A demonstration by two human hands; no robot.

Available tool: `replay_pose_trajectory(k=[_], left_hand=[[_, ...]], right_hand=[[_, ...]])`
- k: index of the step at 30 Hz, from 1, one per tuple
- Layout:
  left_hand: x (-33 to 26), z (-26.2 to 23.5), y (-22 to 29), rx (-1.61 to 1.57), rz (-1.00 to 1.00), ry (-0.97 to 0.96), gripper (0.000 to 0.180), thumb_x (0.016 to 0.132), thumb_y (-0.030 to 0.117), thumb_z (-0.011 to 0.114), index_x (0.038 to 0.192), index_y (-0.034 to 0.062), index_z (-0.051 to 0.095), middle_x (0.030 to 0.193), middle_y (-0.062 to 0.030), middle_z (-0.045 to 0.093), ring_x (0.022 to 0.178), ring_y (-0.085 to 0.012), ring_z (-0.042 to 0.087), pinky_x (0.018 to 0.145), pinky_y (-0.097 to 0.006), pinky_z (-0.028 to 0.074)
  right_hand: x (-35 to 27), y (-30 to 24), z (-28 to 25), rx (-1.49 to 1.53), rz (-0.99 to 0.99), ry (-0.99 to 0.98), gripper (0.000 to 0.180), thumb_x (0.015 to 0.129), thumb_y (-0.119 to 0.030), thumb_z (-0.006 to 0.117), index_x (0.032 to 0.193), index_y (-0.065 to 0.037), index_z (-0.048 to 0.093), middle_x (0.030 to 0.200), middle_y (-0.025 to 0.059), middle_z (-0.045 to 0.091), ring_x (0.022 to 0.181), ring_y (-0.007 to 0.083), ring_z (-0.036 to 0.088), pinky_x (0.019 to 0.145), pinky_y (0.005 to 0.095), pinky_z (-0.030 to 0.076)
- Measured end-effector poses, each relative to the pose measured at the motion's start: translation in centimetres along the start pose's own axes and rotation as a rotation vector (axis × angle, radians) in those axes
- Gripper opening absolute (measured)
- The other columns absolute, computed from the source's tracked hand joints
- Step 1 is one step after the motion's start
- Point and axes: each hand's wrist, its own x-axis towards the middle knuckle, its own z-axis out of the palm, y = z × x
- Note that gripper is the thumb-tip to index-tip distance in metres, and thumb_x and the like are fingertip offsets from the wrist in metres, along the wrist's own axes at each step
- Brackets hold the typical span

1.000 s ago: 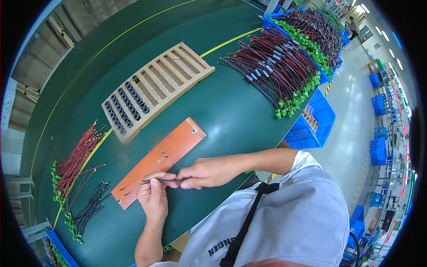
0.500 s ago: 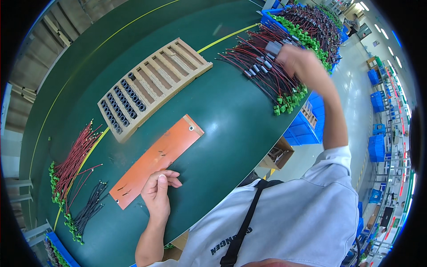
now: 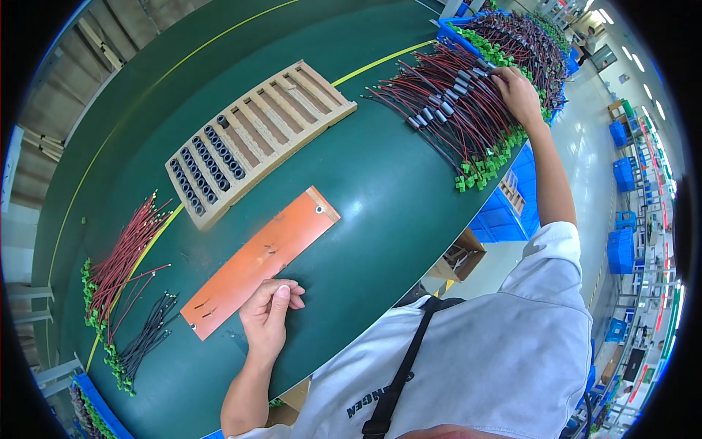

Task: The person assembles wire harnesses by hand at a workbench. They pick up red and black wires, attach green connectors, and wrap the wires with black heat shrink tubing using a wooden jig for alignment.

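My right hand [image 3: 518,96] reaches to the far right, its fingertips pinched at the grey sleeve of a wire harness in the pile. That pile of wire harnesses [image 3: 424,95] has red and black wires, grey cylindrical sleeves [image 3: 440,115] and green connectors [image 3: 482,172]. My left hand [image 3: 269,314] rests at the near edge of an orange board [image 3: 252,263], fingers curled in and thumb on top, with nothing visible in them. Beyond the board lies a slotted wooden tray [image 3: 274,139], its left slots filled with black ring-shaped cores [image 3: 197,175].
Red wires with green connectors [image 3: 121,256] and shorter black wires [image 3: 146,336] lie at the left of the green table [image 3: 380,234]. A blue bin [image 3: 453,31] heaped with harnesses stands at the far right. Below the table's right edge are a blue crate [image 3: 504,219] and a cardboard box [image 3: 464,256].
My right hand, blurred before, has moved slightly right and away over the pile and is steadier. The grey sleeve near its fingers now lies among the others. My left hand stays nearly in place.
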Motion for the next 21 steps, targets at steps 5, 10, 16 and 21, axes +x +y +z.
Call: replay_pose_trajectory(k=[5,10,16,21], left_hand=[[0.1,0.2,0.3,0.000,-0.007,-0.028,0.020,0.106,0.009,0.055,0.104,-0.0051,0.069,0.095,-0.0127,0.071,0.075,-0.0153,0.066,0.069,-0.028,0.054],[0.4,-0.1,0.2,0.100,0.009,-0.065,0.017,0.104,0.005,0.058,0.104,-0.0053,0.071,0.096,-0.0124,0.071,0.076,-0.0140,0.066,0.069,-0.027,0.054],[-0.2,-0.5,0.3,0.187,0.042,-0.057,0.014,0.101,0.008,0.064,0.103,-0.0031,0.072,0.096,-0.0100,0.071,0.080,-0.0157,0.068,0.072,-0.029,0.055],[-1.8,-3.4,3.6,0.569,0.480,-0.015,0.011,0.093,0.006,0.072,0.101,-0.0009,0.073,0.098,-0.0109,0.072,0.088,-0.0257,0.070,0.078,-0.037,0.057]], right_hand=[[0.6,-3.0,-0.8,-0.176,-0.217,0.238,0.021,0.096,-0.022,0.066,0.111,-0.007,0.071,0.105,0.0124,0.068,0.099,0.0348,0.067,0.085,0.0466,0.054],[0.7,-20.8,0.9,0.498,-0.443,0.048,0.012,0.092,-0.011,0.069,0.098,-0.002,0.071,0.100,0.0154,0.069,0.095,0.0362,0.066,0.085,0.0448,0.053],[2.3,-41.3,6.7,0.827,-0.727,-0.036,0.019,0.096,-0.015,0.063,0.106,0.000,0.065,0.110,0.0193,0.064,0.099,0.0398,0.064,0.093,0.0454,0.052],[5.5,-47.3,11.2,0.615,-0.547,-0.002,0.030,0.098,-0.016,0.060,0.124,-0.003,0.064,0.121,0.0188,0.060,0.106,0.0399,0.065,0.089,0.0481,0.056]])
